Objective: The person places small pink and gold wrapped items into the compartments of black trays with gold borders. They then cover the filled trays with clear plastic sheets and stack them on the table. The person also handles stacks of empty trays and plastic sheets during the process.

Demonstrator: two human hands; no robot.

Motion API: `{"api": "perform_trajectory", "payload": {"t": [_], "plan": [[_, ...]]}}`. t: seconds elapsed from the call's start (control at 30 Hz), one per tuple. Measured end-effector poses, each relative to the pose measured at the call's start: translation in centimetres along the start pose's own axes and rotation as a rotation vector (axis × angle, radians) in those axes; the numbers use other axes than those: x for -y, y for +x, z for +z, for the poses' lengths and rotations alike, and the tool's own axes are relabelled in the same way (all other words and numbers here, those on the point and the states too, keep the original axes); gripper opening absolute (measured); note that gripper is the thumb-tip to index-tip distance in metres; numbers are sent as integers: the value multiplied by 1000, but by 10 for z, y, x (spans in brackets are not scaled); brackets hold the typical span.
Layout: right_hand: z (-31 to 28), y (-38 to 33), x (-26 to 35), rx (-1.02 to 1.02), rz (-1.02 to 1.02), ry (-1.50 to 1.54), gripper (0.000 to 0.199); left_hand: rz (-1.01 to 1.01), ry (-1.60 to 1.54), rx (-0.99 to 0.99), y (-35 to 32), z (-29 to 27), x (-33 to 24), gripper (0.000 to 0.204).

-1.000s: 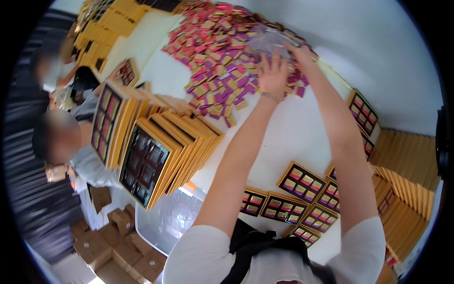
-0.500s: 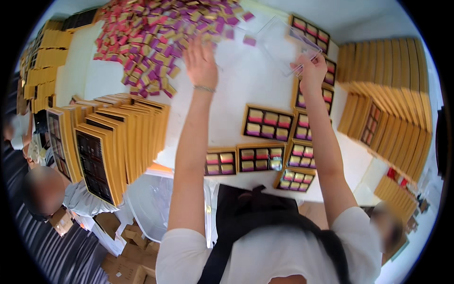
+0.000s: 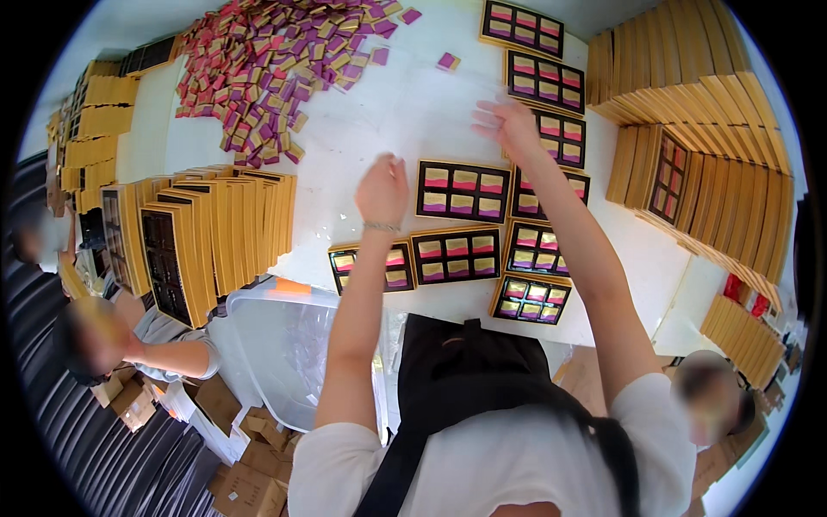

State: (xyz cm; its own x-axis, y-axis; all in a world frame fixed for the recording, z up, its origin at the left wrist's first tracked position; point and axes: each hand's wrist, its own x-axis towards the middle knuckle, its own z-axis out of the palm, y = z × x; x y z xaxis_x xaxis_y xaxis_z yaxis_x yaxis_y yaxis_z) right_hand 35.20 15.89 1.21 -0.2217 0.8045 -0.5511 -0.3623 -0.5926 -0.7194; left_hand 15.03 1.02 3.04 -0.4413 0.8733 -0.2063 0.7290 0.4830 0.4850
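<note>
My left hand [image 3: 382, 190] hovers above the white table, its fingers curled in; whether anything is inside them cannot be made out. A little farther right, my right hand [image 3: 508, 127] has its fingers apart and nothing visible in them. It is beside a column of black trays with gold rims, among them this far tray [image 3: 546, 83]. Each holds small gold-wrapped pieces with pink or purple bands. Nearer me sit an upper tray [image 3: 463, 191], a lower tray [image 3: 455, 255] and a left tray [image 3: 343, 263], partly behind my left forearm. One loose purple-and-gold piece [image 3: 448, 62] lies beyond my hands.
A large heap of wrapped pieces [image 3: 267, 77] covers the far left. Upright gold-edged boxes stand in a left row [image 3: 228, 233] and a right stack [image 3: 680, 69]. A clear plastic tub [image 3: 284, 362] is below the table edge. Other people are at both sides.
The clear plastic sheet has left my right hand, which has opened. My left hand has drawn back from the heap and its fingers have curled. The whole view has shifted.
</note>
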Motion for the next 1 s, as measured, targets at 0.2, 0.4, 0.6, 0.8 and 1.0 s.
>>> {"api": "perform_trajectory", "payload": {"t": [0.2,0.4,0.6,0.8,1.0], "plan": [[49,6,8,-183,-361,-457,46,12,-151,-12,-34,35,15,22],[63,-100,49,74,-581,-682,38,-108,-410,-180,-14,-8,26,34],[51,-139,30,730,-867,-1569,73,-123,-1652,441,-1,-82,5,48],[38,-129,-5,517,-611,-1660,111,-95,-1590,482,-38,-44,-3,43],[12,-99,-41,453,-675,-1835,112,-175,-803,-34,-21,-11,65,40]]}}
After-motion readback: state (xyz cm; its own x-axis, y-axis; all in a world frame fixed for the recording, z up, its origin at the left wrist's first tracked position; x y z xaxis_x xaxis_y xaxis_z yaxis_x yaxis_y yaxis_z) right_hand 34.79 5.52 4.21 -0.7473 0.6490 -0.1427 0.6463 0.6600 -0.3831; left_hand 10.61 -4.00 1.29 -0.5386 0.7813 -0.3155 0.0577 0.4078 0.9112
